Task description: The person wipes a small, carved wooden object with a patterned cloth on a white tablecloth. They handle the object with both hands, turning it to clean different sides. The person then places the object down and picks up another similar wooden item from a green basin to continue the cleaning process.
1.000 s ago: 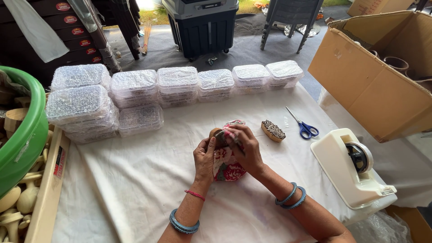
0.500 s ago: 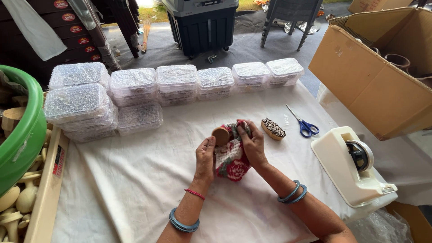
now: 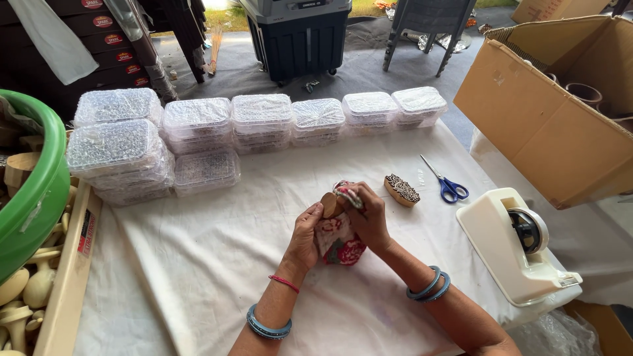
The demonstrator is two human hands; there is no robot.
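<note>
A small rounded block of light brown wood (image 3: 330,204) sits between both hands above the middle of the table, half swaddled in a soft red-and-white printed cloth (image 3: 337,239) that hangs down in loose folds and bunches into a red, flower-patterned lump just over the tabletop. The left hand (image 3: 304,232) is curled around the cloth from the side, its thumb pressed up against the smooth wooden face; the right hand (image 3: 369,217) is closed over the top, its fingers pinching a gathered edge of the fabric against the block. Blue ring bangles circle both wrists, with a thin red thread on the left. Underneath lies a white, slightly wrinkled cloth table cover (image 3: 198,264). Just beside the right hand, apart from it, rests an oblong wooden stamp with a dark, finely carved pattern (image 3: 401,190), and a little farther off a pair of scissors with blue plastic handles and slim metal blades (image 3: 447,184). Near the right edge stands a bulky cream plastic tape dispenser with a dark reel (image 3: 516,245). Along the far side runs a row of clear plastic lidded boxes (image 3: 262,122), stacked, glossy and crinkled with wrap, their contents a speckled grey. A large open brown cardboard carton (image 3: 554,125) stands to the right of the table. At the left edge curves a glossy green plastic tub (image 3: 36,198), with pale turned wooden knobs (image 3: 26,290) below it.
</note>
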